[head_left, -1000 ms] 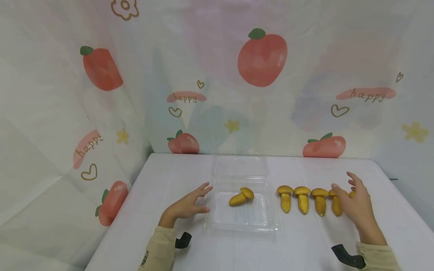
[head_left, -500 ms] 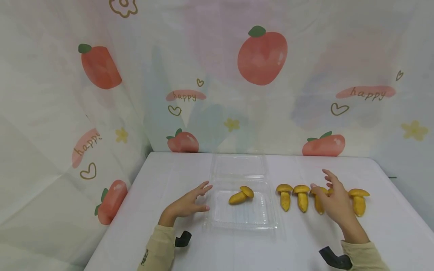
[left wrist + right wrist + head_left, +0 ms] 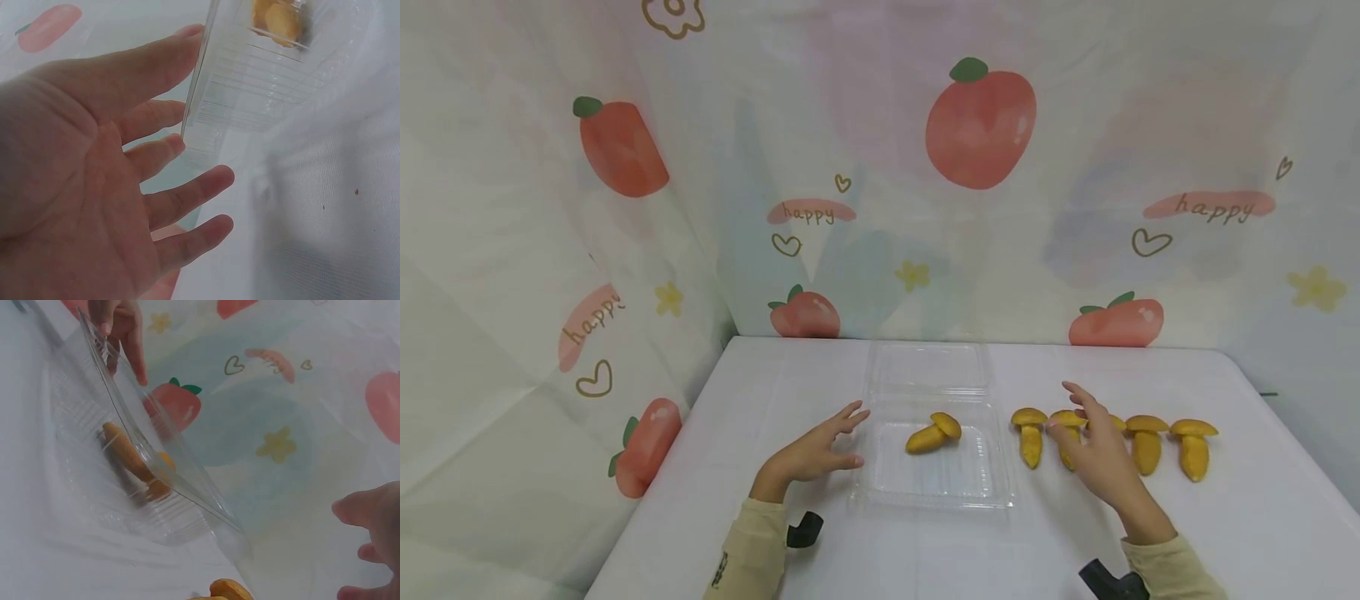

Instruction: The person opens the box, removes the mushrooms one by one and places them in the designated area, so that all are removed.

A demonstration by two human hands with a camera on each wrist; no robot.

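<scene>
A clear plastic clamshell box (image 3: 887,492) stands with its lid folded back, and one yellow toy mushroom (image 3: 934,433) lies in it. My left hand (image 3: 817,447) is beside the box's left edge, fingers spread and fingertips right at the rim in the left wrist view. To the right of the box runs a row of several yellow mushrooms, caps away from me. My right hand (image 3: 1101,458) hovers over that row with loose, spread fingers and holds nothing. It partly hides the second mushroom (image 3: 1067,419) and the third; the leftmost mushroom (image 3: 1031,437) shows fully.
Two more mushrooms, one (image 3: 1146,444) by the right hand and one (image 3: 1193,450) at the row's far end, lie on the white tabletop (image 3: 940,558). A printed fabric backdrop (image 3: 880,125) rises behind and on the left. Black wrist mounts jut from both sleeves.
My right hand has swept left along the row, from the right-end mushrooms to over the second and third, uncovering those at the right. The left hand and the box have stayed put.
</scene>
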